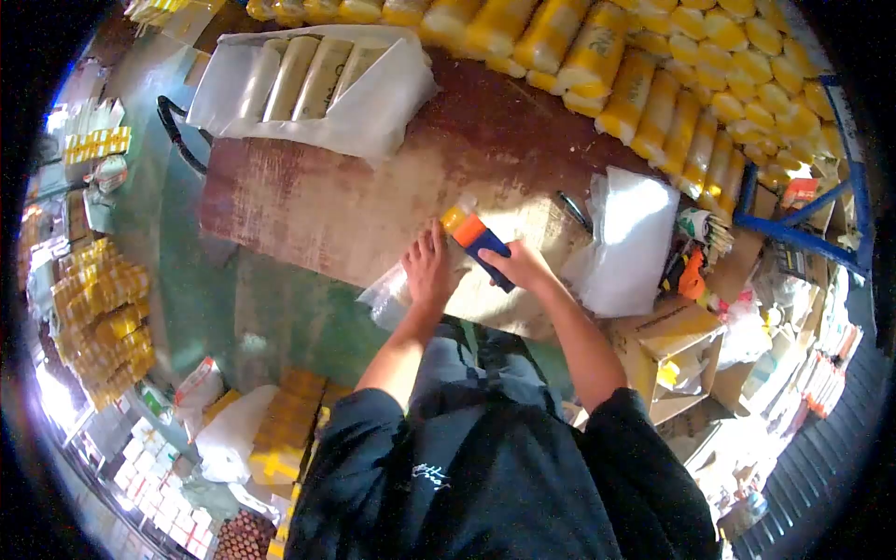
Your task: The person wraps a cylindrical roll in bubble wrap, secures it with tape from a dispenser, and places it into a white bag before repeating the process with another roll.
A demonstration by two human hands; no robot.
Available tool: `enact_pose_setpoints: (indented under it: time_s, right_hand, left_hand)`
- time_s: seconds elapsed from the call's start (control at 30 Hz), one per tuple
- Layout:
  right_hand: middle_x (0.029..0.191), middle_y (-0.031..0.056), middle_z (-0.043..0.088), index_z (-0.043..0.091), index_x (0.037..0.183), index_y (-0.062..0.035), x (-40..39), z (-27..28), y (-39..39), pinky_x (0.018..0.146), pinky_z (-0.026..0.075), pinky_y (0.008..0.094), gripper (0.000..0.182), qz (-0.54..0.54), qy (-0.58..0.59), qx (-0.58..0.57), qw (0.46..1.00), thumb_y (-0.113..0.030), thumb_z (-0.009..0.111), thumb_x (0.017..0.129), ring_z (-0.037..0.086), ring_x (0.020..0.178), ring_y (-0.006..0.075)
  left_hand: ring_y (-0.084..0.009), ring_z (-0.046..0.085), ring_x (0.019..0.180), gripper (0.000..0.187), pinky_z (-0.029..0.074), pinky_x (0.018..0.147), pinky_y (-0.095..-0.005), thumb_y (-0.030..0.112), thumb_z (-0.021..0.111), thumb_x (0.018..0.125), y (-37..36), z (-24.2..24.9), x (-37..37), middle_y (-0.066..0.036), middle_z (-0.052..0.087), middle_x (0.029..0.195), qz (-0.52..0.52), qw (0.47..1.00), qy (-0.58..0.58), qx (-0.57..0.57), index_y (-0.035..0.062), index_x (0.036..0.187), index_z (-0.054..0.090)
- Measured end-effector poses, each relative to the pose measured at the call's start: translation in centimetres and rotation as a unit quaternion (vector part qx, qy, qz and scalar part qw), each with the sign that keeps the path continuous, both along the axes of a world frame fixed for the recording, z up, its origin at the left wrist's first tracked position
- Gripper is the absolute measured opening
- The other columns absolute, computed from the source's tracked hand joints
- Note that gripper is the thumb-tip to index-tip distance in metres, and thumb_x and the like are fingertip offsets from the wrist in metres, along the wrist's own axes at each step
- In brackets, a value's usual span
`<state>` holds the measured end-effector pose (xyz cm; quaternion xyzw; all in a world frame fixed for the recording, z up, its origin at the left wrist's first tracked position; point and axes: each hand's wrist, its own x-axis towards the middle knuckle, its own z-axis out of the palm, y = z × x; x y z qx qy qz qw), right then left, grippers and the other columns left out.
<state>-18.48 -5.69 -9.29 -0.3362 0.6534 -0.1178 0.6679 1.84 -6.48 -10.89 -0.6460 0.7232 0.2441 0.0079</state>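
Note:
A blue and orange tool [481, 247], which looks like a tape dispenser with yellow tape at its upper left end, is in my right hand [523, 265], whose fingers wrap round its blue body. Just left of the tool, my left hand [427, 264] lies with its fingers stretched out over the table's near edge. Clear plastic film [387, 295] spreads beneath and beside that hand. Whether the left fingers press on the film is hard to see. The worn brown tabletop [317, 201] lies under both hands.
At the back left, a white foam wrap [378, 121] holds several rolls [322, 78]. Yellow-wrapped rolls [597, 56] line the far edge. A black marker [573, 211] and white foam sheets [630, 243] lie to the right, above an open cardboard box [672, 341].

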Motion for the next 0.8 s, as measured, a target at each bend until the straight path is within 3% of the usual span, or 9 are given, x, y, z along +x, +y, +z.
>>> enact_pose_setpoints:
  time_s: [0.07,0.17,0.2,0.3,0.43,0.57,0.7,0.73,0.8]
  right_hand:
    - [0.066,0.0079,0.071,0.071,0.081,0.0006,-0.4,1.6,0.5,0.053,0.054,0.0298,0.046,-0.017,0.004,0.004,1.000,-0.044,0.071,0.093,0.068,0.055,0.0142]
    - [0.067,0.0086,0.071,0.071,0.082,0.0007,-0.1,1.7,1.0,0.050,0.053,0.0297,0.045,-0.023,0.001,0.001,1.000,-0.043,0.071,0.093,0.069,0.056,0.0146]
    - [0.067,0.0086,0.070,0.071,0.082,0.0008,0.5,0.7,0.9,0.050,0.053,0.0298,0.045,-0.037,-0.012,-0.003,0.999,-0.043,0.071,0.093,0.069,0.056,0.0148]
    - [0.065,0.0077,0.069,0.070,0.083,0.0006,2.1,0.1,0.2,0.050,0.053,0.0299,0.043,-0.075,-0.008,-0.033,0.997,-0.041,0.071,0.093,0.068,0.055,0.0154]
    - [0.065,0.0070,0.068,0.070,0.084,-0.0004,2.3,1.2,1.3,0.049,0.052,0.0297,0.042,-0.080,0.001,-0.015,0.997,-0.041,0.072,0.093,0.068,0.054,0.0153]
    - [0.064,0.0063,0.067,0.070,0.083,-0.0001,2.6,1.9,1.7,0.049,0.052,0.0294,0.042,-0.104,0.006,-0.004,0.995,-0.041,0.072,0.093,0.068,0.054,0.0153]
    - [0.064,0.0066,0.068,0.070,0.083,0.0008,3.0,2.1,1.1,0.049,0.052,0.0296,0.044,-0.110,0.018,0.009,0.994,-0.042,0.072,0.092,0.069,0.054,0.0154]
    - [0.064,0.0067,0.068,0.070,0.083,0.0008,2.9,1.9,1.6,0.049,0.052,0.0297,0.044,-0.115,0.015,0.006,0.993,-0.043,0.072,0.092,0.069,0.054,0.0154]
    - [0.063,0.0071,0.068,0.071,0.083,0.0008,2.0,1.4,2.9,0.050,0.052,0.0299,0.046,-0.125,0.014,-0.001,0.992,-0.044,0.072,0.092,0.069,0.054,0.0156]
  left_hand:
    - [-0.0363,0.050,0.132,0.109,0.042,0.106,-0.0497,0.045,0.091,0.062,-0.8,-0.9,0.5,-0.016,0.051,0.145,-0.024,0.999,0.027,0.015,0.0092,0.152,0.039]
    - [-0.0347,0.051,0.129,0.115,0.042,0.105,-0.0494,0.046,0.092,0.058,-4.7,-3.1,3.5,-0.015,0.051,0.144,-0.099,0.956,0.115,0.252,0.0101,0.153,0.038]
    - [-0.0335,0.055,0.124,0.116,0.044,0.102,-0.0476,0.047,0.094,0.053,-4.2,-3.3,3.5,-0.015,0.056,0.137,-0.087,0.972,0.105,0.193,0.0087,0.150,0.043]
    - [-0.0342,0.058,0.119,0.112,0.046,0.101,-0.0472,0.046,0.093,0.053,-0.3,1.1,0.4,-0.014,0.061,0.128,-0.056,0.991,-0.001,-0.118,0.0066,0.146,0.047]
    - [-0.0356,0.060,0.114,0.107,0.046,0.099,-0.0497,0.045,0.091,0.058,-1.1,-2.8,0.5,-0.015,0.063,0.123,-0.084,0.986,-0.079,-0.118,0.0055,0.146,0.043]
    - [-0.0337,0.060,0.109,0.099,0.047,0.097,-0.0474,0.040,0.089,0.060,-3.9,-1.7,1.8,-0.013,0.063,0.119,-0.099,0.994,-0.001,0.052,0.0052,0.143,0.047]
    - [-0.0338,0.059,0.113,0.105,0.047,0.098,-0.0471,0.041,0.093,0.056,-0.2,-4.8,-0.6,-0.013,0.062,0.122,-0.074,0.959,-0.148,-0.232,0.0086,0.145,0.048]
    - [-0.0342,0.059,0.113,0.095,0.046,0.100,-0.0465,0.039,0.090,0.062,-0.6,-4.2,-0.1,-0.014,0.062,0.121,-0.060,0.991,-0.055,-0.104,0.0100,0.143,0.050]
    - [-0.0350,0.058,0.116,0.083,0.044,0.103,-0.0470,0.035,0.085,0.068,-2.7,-3.4,0.7,-0.014,0.062,0.123,-0.092,0.995,0.033,0.022,0.0091,0.140,0.051]
